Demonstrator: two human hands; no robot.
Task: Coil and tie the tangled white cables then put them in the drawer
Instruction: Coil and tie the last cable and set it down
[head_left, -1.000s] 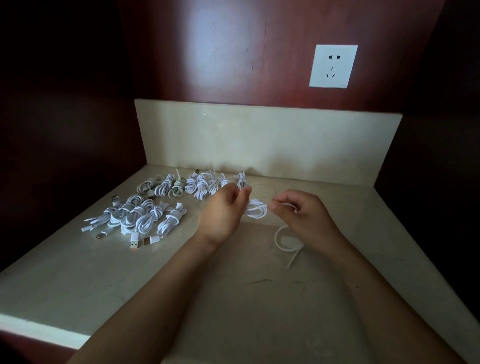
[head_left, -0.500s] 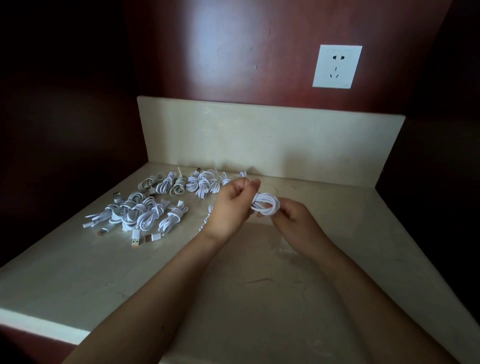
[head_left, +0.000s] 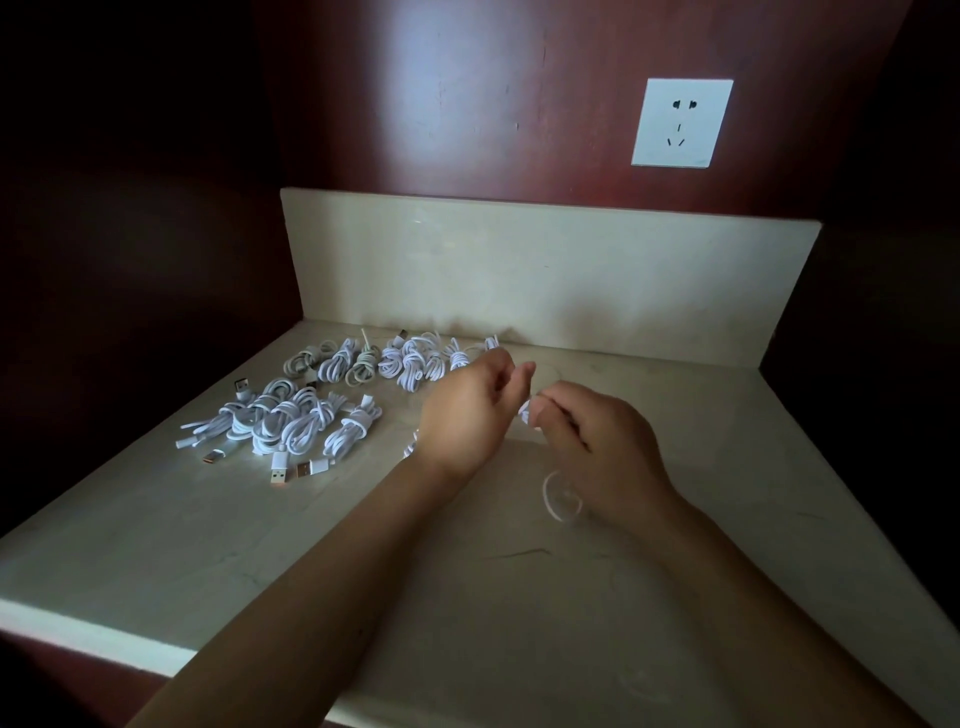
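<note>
Beige marble-patterned bench (head_left: 197, 561) set in a dark red wooden alcove, seen from the head camera. Both hands are raised above the middle of the bench, close together. The left hand (head_left: 465, 415) shows its back to the camera, its fingers curled round a white cable (head_left: 524, 413); most of that grip is hidden behind the hand, and a short blurred strand shows just beside the wrist. The right hand (head_left: 597, 447) pinches the same cable between thumb and fingertips, where a small bunch of white strands shows between the two hands. A loose loop of the cable hangs below the right hand, near the bench surface; whether it touches the bench cannot be told.

Coiled cables (head_left: 291, 426), each wrapped and tied into a bundle, lie on the left part of the bench in two groups: a near cluster with plug ends pointing toward the front edge, and a row further back, just in front of the pale backsplash (head_left: 545, 270). A white wall socket (head_left: 680, 122) sits on the wooden wall (head_left: 467, 93) above the backsplash, to the right.
</note>
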